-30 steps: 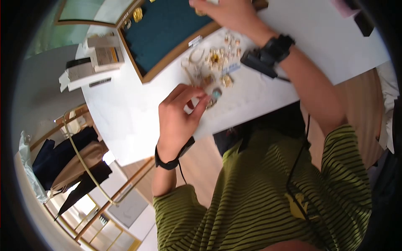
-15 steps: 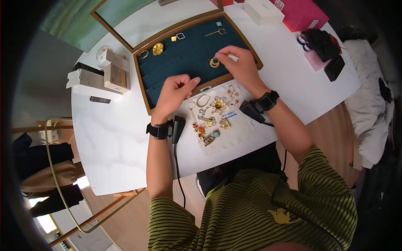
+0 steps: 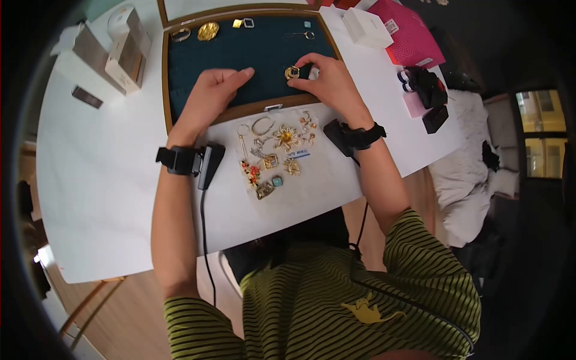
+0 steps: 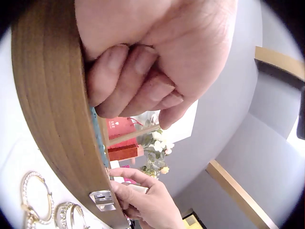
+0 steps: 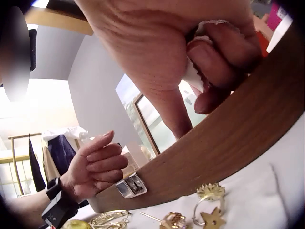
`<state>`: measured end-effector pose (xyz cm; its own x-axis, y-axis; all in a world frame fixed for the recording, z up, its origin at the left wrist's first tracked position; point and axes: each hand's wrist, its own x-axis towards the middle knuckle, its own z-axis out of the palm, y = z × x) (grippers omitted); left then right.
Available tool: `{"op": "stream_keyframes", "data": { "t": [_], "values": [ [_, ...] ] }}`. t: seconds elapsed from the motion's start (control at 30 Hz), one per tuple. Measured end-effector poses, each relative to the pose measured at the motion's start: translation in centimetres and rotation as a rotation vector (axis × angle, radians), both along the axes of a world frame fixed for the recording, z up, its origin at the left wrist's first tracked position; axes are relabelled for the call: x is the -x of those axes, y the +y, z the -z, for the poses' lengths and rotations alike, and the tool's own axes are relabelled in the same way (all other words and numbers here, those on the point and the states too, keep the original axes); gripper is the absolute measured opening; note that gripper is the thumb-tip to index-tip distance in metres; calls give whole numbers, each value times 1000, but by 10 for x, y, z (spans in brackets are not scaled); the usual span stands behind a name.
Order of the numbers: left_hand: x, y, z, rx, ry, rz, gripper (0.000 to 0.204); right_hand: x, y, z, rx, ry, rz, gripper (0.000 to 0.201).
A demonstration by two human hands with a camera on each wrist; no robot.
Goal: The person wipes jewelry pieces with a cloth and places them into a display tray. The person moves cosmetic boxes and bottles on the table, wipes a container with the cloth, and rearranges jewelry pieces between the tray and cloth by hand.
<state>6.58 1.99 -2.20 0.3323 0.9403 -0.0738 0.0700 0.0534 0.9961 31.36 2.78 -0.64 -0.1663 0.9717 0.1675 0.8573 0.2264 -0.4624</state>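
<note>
My right hand (image 3: 327, 81) is over the right part of a wooden jewellery case (image 3: 246, 110) lined with dark green fabric. Its thumb and forefinger pinch a gold, hoop-shaped piece of jewellery (image 3: 291, 72) close over the lining. A crumpled white cloth or tissue (image 5: 193, 76) is tucked under its other, curled fingers. At the case's front left, my left hand (image 3: 210, 96) lies over the front rim with its fingers curled in and its thumb out, holding nothing. Along the back of the lining lie a round gold brooch (image 3: 208, 31), a bracelet-like ring (image 3: 180, 35) and a long pin (image 3: 308, 35).
Before the case, a white cloth (image 3: 312, 180) bears several pieces, including a flower brooch (image 3: 287, 138), a hoop (image 3: 262, 126) and a turquoise piece (image 3: 276, 180). Small boxes (image 3: 126, 60) stand left; a white box (image 3: 366, 28), a pink bag (image 3: 411, 33) and dark items (image 3: 427, 87) lie right.
A second ago my left hand was at the jewellery on the cloth; it moved forward to the case's rim. My right hand stays over the case with the gold piece. The head view has shifted.
</note>
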Motion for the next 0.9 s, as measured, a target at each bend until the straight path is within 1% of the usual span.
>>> {"op": "stream_keyframes", "data": {
  "t": [0.03, 0.1, 0.13, 0.17, 0.2, 0.27, 0.3, 0.33, 0.37, 0.4, 0.43, 0.47, 0.5, 0.53, 0.6, 0.7, 0.73, 0.8, 0.83, 0.9],
  "values": [
    [0, 1, 2, 15, -21, -18, 47, 3, 1, 2, -24, -50, -1, 39],
    [0, 3, 8, -81, 24, -12, 46, 7, 2, 7, -19, -110, -26, 40],
    [1, 2, 9, -55, 15, -30, 46, 7, 4, 9, -49, -85, -41, 39],
    [0, 2, 8, -94, 30, -16, 46, 6, 7, 11, -82, -57, -50, 38],
    [1, 3, 9, -136, 49, 0, 45, 4, 10, 15, -62, -61, -64, 38],
    [2, 3, 11, -137, 49, -8, 45, 3, 13, 17, -57, 50, -77, 36],
    [2, 2, 10, -155, 61, 1, 45, 2, 11, 18, -93, 30, -48, 34],
    [2, 1, 8, -174, 74, 9, 45, 4, 10, 13, -79, 25, -61, 34],
    [0, -2, 6, -64, 88, -47, 44, 5, 8, 9, -103, 47, -45, 34],
    [0, -3, 9, -46, 86, -58, 44, 5, 5, 7, -127, 70, -26, 33],
    [1, 0, 13, -105, 92, -37, 44, 4, 3, 6, -144, 119, -14, 30],
    [2, 1, 12, -163, 100, -16, 44, 7, -4, 0, -128, 120, -28, 30],
    [1, 8, 9, -61, -41, 28, 42, 9, -13, -9, -109, 164, -49, 28],
    [0, 8, 6, -43, -42, 19, 42, 13, -25, -19, -90, 208, -67, 26],
    [-1, 6, 5, -129, 8, 15, 51, 18, -51, -30, -69, 209, -105, 25],
    [0, 6, 6, -109, -16, 27, 51, 23, -85, -33, 52, 226, -208, 30],
    [-1, 6, 6, -111, -26, 23, 51, 23, -94, -31, 60, 226, -207, 30],
    [0, 5, 6, -92, -22, 20, 51, 22, -112, -29, 137, 71, -343, 31],
    [0, 4, 5, -95, -24, 25, 51, 24, -121, -30, 187, 67, -348, 32],
    [-1, 2, 3, -101, 3, 8, 50, 22, -135, -28, 215, 30, -329, 33]
  ]
}}
